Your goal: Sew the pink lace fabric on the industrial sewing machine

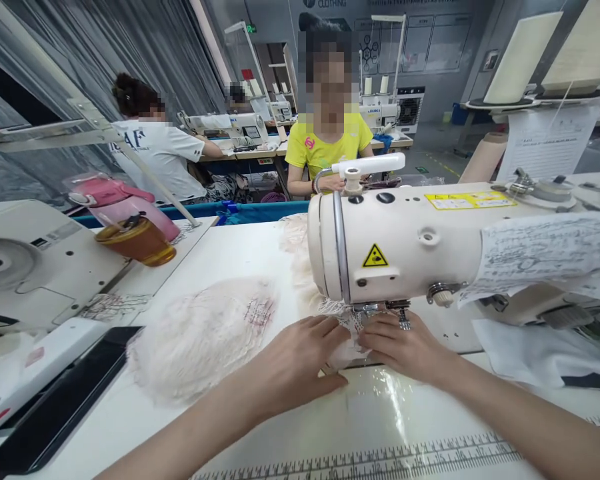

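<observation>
A small piece of white lace fabric lies under the presser foot of a white sewing machine. My left hand is at the lace's left side, fingers bent over it and thumb apart below. From the right, my right hand grips the lace close to the needle area, fingertips together. Both hands are just in front of the presser foot. How the fingertips hold the cloth is partly hidden. Left of my left hand rests a pile of pale lace pieces with reddish thread marks.
More lace lies behind the machine head. A ruler strip runs along the front edge. At left are a black tray, an amber cup and a pink bottle. Thread cones stand at right. Two people sit beyond the table.
</observation>
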`<state>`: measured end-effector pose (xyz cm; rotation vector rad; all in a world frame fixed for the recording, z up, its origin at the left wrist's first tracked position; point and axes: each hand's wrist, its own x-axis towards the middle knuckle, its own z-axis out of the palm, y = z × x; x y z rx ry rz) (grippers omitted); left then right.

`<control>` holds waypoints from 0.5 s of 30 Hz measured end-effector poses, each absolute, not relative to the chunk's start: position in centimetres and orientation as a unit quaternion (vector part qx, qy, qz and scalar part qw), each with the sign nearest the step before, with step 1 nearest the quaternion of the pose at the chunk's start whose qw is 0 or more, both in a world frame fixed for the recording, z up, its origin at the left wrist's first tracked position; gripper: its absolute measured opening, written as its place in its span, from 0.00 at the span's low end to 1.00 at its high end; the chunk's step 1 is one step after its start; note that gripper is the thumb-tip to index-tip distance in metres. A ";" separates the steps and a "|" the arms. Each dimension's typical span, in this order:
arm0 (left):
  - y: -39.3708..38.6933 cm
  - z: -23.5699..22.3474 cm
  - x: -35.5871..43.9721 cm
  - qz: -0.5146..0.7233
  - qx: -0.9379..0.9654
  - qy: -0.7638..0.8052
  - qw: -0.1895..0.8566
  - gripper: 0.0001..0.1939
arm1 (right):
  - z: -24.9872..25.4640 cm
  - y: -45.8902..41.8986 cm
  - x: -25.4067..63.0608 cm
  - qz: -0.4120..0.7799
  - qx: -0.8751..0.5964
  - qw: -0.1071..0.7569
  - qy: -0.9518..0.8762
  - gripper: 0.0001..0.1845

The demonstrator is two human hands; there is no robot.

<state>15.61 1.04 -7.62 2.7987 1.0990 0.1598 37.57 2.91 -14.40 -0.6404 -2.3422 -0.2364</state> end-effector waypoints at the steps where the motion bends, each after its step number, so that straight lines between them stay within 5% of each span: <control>1: 1.3 -8.2 16.0 0.052 0.934 0.352 0.035 0.10 | -14.4 3.0 37.6 -0.092 -0.245 0.344 -0.902 0.10; 8: 1.5 -12.3 17.0 0.172 0.926 0.291 -0.168 0.15 | -15.0 2.8 38.4 -0.091 -0.299 0.295 -0.903 0.10; 11: 1.4 -12.9 16.8 0.197 0.917 0.282 -0.204 0.15 | -15.3 2.7 38.3 -0.069 -0.341 0.253 -0.903 0.17; 15: 1.2 -13.2 16.7 0.207 0.913 0.283 -0.209 0.13 | -16.1 2.9 38.0 -0.039 -0.294 0.244 -0.923 0.11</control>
